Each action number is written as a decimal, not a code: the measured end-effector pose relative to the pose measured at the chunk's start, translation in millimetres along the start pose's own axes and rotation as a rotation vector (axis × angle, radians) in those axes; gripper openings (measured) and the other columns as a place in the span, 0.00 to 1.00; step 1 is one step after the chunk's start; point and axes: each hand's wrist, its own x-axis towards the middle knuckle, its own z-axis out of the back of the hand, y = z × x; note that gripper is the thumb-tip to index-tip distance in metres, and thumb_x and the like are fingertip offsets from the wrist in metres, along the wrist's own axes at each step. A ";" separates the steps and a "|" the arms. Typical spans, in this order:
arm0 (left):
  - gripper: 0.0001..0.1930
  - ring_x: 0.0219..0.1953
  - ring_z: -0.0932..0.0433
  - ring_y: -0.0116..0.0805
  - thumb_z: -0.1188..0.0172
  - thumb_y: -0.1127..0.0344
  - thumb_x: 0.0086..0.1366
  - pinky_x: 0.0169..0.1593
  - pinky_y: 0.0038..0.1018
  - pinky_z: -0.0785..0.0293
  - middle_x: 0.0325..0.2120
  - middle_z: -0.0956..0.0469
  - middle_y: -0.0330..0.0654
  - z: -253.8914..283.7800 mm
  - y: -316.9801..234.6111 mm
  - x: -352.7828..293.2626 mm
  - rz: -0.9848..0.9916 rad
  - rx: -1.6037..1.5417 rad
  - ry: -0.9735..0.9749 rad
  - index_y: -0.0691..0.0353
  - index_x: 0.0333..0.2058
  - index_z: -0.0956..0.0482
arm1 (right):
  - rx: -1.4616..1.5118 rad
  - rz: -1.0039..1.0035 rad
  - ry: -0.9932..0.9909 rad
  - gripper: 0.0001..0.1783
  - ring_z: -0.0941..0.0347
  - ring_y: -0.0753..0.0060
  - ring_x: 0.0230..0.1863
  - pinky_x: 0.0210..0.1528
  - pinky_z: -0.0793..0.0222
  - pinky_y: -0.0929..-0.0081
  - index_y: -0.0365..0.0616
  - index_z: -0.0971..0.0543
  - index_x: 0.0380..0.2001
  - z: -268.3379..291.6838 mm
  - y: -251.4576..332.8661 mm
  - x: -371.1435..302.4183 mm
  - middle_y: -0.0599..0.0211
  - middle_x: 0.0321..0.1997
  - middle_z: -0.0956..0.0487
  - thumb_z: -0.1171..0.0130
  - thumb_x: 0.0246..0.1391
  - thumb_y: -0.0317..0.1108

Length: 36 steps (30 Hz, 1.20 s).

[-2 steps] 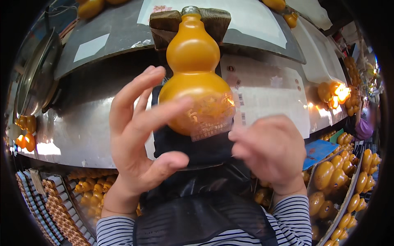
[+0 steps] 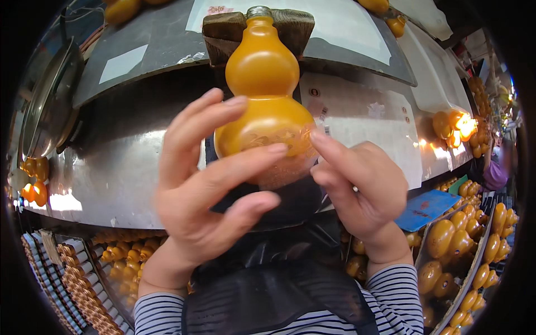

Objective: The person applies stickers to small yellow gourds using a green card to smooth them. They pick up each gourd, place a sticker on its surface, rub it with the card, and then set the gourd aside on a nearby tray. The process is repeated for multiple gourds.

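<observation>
One gourd bottle (image 2: 262, 67) lies ahead; left hand (image 2: 195, 190) spreads loosely; whether right hand (image 2: 368, 187) grips, I cannot tell

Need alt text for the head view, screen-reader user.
A person's open left hand and right hand are at the lower bulb of a yellow gourd-shaped bottle, near a clear printed film. The bottle's neck rests in a notched wooden block; more gourd-shaped bottles sit at lower right.
</observation>
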 end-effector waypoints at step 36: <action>0.25 0.62 0.34 0.45 0.50 0.53 0.69 0.62 0.37 0.34 0.58 0.31 0.53 3.1 42.0 -8.1 -0.054 -0.172 -0.052 0.65 0.58 0.29 | 0.604 -0.236 -0.111 0.22 0.21 0.77 0.33 0.36 0.25 0.79 0.46 0.21 0.51 -21.2 -22.9 -16.7 0.61 0.46 0.18 0.37 0.52 0.38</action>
